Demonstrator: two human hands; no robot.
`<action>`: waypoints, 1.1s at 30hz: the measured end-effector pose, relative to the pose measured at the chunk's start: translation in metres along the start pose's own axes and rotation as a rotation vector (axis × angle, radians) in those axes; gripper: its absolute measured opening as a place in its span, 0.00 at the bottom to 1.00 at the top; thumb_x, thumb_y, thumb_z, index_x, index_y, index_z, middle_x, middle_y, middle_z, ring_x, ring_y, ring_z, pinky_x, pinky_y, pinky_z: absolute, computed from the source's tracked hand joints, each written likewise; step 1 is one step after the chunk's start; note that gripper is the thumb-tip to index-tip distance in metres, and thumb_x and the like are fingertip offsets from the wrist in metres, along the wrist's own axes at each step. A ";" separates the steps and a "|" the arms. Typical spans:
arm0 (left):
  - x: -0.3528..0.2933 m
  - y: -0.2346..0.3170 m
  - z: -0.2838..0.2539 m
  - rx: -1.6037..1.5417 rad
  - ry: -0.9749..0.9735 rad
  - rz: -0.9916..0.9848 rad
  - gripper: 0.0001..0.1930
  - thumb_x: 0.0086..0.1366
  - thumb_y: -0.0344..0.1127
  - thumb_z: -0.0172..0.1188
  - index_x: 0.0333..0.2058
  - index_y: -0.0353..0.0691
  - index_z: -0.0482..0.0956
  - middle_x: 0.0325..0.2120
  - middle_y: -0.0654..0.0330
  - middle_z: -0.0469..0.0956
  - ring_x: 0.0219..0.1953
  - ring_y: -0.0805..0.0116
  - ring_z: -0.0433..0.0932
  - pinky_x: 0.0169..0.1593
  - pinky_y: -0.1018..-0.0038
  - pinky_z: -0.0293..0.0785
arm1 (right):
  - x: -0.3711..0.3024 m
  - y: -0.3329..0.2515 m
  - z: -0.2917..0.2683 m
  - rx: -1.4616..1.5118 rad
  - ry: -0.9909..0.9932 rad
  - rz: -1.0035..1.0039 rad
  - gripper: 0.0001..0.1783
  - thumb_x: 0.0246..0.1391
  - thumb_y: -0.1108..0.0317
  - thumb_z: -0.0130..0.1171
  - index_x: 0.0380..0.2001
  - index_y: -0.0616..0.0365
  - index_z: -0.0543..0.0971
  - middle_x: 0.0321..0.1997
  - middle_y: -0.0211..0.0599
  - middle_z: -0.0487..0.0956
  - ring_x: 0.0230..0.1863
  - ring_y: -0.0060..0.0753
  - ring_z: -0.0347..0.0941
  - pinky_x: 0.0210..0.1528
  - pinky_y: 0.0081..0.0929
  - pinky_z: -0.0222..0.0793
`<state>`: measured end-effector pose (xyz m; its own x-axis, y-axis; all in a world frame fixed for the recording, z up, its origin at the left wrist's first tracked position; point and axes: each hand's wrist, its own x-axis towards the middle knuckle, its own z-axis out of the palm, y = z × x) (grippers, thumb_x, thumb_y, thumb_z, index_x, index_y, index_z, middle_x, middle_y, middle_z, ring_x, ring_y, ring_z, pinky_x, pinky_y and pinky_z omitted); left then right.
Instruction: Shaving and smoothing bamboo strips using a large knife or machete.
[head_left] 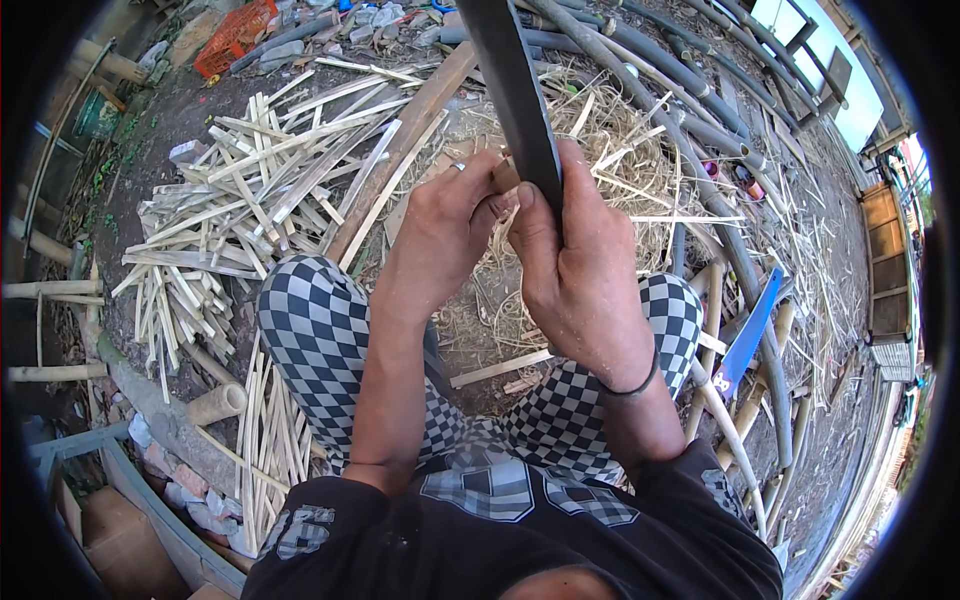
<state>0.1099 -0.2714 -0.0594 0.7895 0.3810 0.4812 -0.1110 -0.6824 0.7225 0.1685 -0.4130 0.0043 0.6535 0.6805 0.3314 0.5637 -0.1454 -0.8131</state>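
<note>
My right hand [580,260] is closed around the lower part of a long dark machete blade [510,80]. Its thumb lies along the flat of the blade, which rises past the top of the view. Close beside it, my left hand [450,225] has its fingers bent together on a small brown piece of wood or bamboo [506,175] that meets the blade's side. Most of that piece is hidden by the fingers. Both hands are in front of my bent knees, over curly shavings [600,130] on the ground.
A heap of split bamboo strips [250,180] lies to the left, beside a brown plank [415,130]. On the right are a blue handsaw [748,335] and long bamboo poles [735,215]. An orange crate [233,38] stands far left, with a cut bamboo tube [217,403] nearer.
</note>
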 end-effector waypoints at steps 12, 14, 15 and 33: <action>0.002 -0.007 0.000 0.079 0.018 0.027 0.13 0.63 0.25 0.64 0.46 0.37 0.73 0.32 0.48 0.80 0.36 0.45 0.81 0.38 0.56 0.77 | 0.003 0.006 0.006 0.025 -0.016 -0.028 0.16 0.67 0.74 0.51 0.55 0.67 0.69 0.21 0.43 0.78 0.22 0.40 0.80 0.25 0.34 0.71; -0.005 0.011 -0.008 0.089 0.033 0.061 0.13 0.63 0.23 0.62 0.46 0.37 0.73 0.32 0.47 0.80 0.35 0.44 0.81 0.37 0.56 0.77 | -0.007 -0.001 0.002 0.014 0.031 -0.051 0.16 0.67 0.74 0.52 0.56 0.66 0.69 0.21 0.44 0.78 0.21 0.40 0.79 0.25 0.34 0.70; -0.003 0.004 -0.004 0.086 0.031 0.058 0.13 0.63 0.23 0.62 0.46 0.37 0.73 0.32 0.47 0.80 0.35 0.44 0.81 0.37 0.56 0.77 | -0.004 -0.003 0.002 -0.021 0.007 -0.032 0.16 0.67 0.73 0.52 0.56 0.66 0.69 0.21 0.44 0.78 0.22 0.40 0.80 0.25 0.34 0.71; 0.003 -0.001 0.003 0.062 0.084 0.046 0.12 0.66 0.28 0.64 0.47 0.37 0.74 0.31 0.48 0.80 0.35 0.46 0.82 0.37 0.58 0.78 | -0.003 -0.001 0.003 0.002 0.047 -0.070 0.14 0.67 0.74 0.51 0.55 0.63 0.70 0.23 0.50 0.79 0.25 0.51 0.81 0.26 0.41 0.71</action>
<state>0.1139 -0.2717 -0.0603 0.7306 0.3973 0.5553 -0.1065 -0.7370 0.6674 0.1643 -0.4123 0.0031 0.6357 0.6545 0.4094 0.6077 -0.0973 -0.7881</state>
